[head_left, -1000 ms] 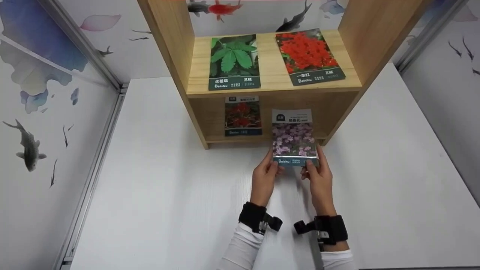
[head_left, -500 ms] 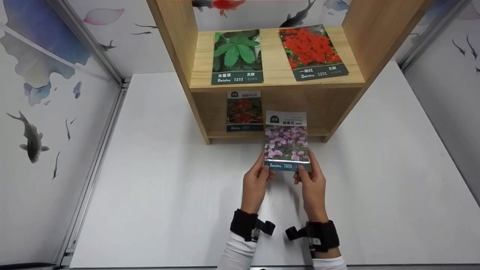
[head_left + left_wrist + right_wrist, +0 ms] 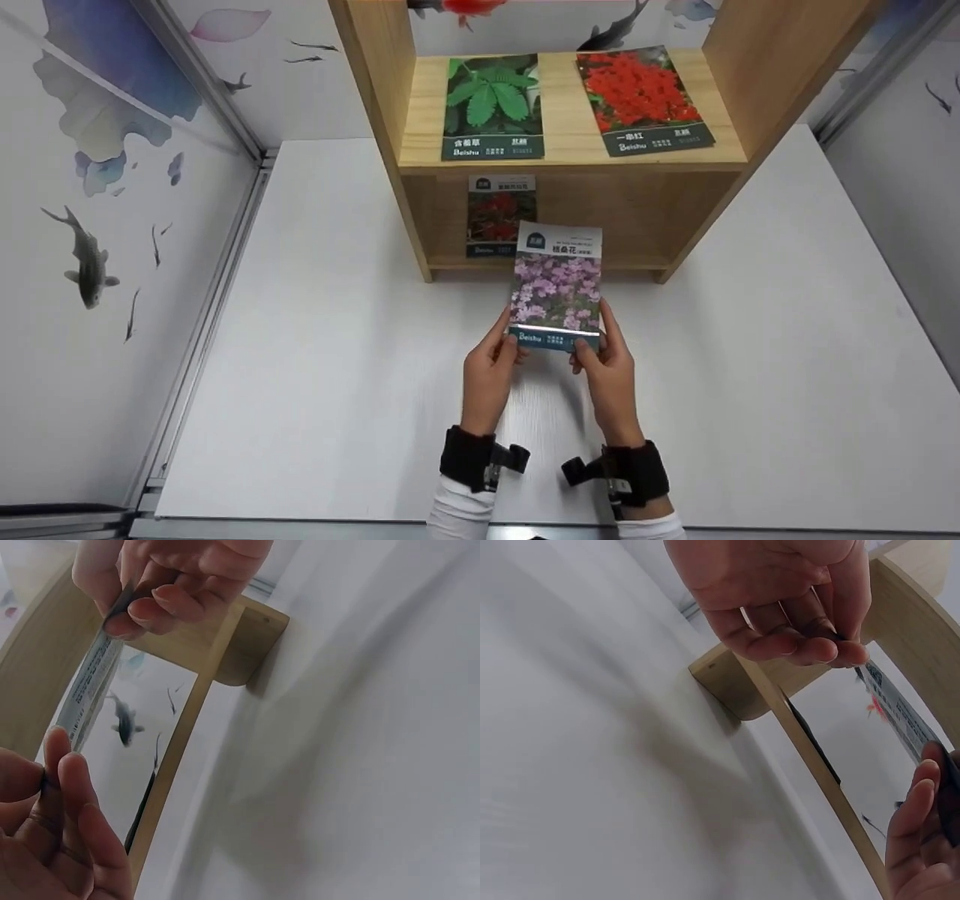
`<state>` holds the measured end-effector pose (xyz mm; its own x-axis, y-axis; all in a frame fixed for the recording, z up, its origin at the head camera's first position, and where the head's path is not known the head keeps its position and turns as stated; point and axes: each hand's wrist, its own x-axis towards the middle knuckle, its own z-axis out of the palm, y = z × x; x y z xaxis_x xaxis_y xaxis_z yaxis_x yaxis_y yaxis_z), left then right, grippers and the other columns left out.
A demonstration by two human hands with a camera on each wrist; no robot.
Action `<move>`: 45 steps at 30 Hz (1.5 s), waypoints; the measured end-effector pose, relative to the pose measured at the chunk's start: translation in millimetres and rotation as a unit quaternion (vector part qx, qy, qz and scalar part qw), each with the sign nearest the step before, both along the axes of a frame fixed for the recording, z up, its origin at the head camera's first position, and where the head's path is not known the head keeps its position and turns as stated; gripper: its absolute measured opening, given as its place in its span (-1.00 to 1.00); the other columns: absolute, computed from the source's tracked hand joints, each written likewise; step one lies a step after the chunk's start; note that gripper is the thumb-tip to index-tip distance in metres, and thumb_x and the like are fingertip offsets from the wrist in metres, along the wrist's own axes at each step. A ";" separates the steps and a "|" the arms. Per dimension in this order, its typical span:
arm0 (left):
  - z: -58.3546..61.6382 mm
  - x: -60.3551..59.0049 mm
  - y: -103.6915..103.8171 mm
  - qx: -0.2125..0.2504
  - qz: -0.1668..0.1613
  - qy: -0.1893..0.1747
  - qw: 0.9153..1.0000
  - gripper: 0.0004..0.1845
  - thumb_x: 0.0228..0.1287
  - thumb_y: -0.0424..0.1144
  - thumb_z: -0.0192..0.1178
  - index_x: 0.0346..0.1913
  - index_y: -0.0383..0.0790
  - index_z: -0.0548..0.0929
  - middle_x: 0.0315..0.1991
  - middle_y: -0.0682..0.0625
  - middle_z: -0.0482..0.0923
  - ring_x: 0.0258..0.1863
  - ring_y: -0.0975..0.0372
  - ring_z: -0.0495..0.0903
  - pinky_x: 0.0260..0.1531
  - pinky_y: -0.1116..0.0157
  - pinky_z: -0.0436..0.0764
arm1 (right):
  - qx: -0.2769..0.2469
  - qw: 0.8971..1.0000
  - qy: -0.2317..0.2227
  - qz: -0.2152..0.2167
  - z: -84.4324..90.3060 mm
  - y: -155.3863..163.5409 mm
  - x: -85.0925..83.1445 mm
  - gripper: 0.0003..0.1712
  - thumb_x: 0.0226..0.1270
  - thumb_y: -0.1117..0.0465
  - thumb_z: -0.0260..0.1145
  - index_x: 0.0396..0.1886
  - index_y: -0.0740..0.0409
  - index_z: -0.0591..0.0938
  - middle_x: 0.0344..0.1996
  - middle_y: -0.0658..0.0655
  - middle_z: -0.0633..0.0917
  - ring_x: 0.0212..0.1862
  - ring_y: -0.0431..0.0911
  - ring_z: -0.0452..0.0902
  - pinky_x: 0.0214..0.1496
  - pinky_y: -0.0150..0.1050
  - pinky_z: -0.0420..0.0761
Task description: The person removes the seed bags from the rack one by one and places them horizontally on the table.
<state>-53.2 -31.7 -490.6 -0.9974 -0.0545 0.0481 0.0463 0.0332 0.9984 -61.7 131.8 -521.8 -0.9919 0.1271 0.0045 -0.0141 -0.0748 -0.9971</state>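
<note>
Wooden shelf [image 3: 570, 154] holding three seed packets, purple-flower packet [image 3: 556, 287] in both hands' fingers [image 3: 504, 339]

The brand "Beishu" stands on the purple-flowered glossy seed packet [image 3: 556, 288]; likewise on the green-leaf packet [image 3: 493, 106]; and on the red-flower packet [image 3: 643, 100].

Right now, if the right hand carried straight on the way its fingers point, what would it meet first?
The right hand pinches the purple-flower seed packet and points at the wooden shelf unit. The packet's top edge would probably enter the lower compartment, right of the red-flower seed packet standing there; depth is unclear.
</note>
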 end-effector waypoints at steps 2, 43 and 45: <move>0.7 2.5 -4.5 -0.008 0.012 -0.003 1.000 -0.58 0.34 -0.31 -0.04 0.25 -0.16 0.33 -0.42 -0.16 0.57 -0.36 0.03 0.55 -0.35 0.24 0.55 | 0.005 1.000 -0.001 0.013 -0.8 -3.8 -0.2 -0.29 0.29 0.27 0.12 0.35 -0.26 0.09 -0.27 0.25 0.54 -0.44 -0.04 0.40 -0.45 -0.28 0.47; -53.9 21.3 -98.3 -0.081 0.171 -0.065 0.980 -0.65 0.25 -0.11 0.10 0.09 0.24 0.49 -0.48 -0.03 0.52 -0.37 0.21 0.57 -0.35 0.29 0.57 | 0.206 0.964 -0.019 0.167 -13.8 -83.4 4.0 -0.17 0.22 0.21 0.19 0.39 -0.23 -0.01 -0.57 0.03 0.42 -0.35 -0.18 0.52 -0.48 -0.28 0.52; -55.2 22.4 -102.3 -0.088 0.175 -0.069 0.978 -0.65 0.25 -0.12 0.10 0.10 0.25 0.49 -0.48 -0.02 0.52 -0.37 0.22 0.57 -0.37 0.31 0.56 | 0.211 0.962 -0.018 0.172 -17.9 -86.5 3.2 -0.17 0.21 0.18 0.19 0.38 -0.27 -0.02 -0.55 0.02 0.44 -0.35 -0.20 0.50 -0.48 -0.28 0.53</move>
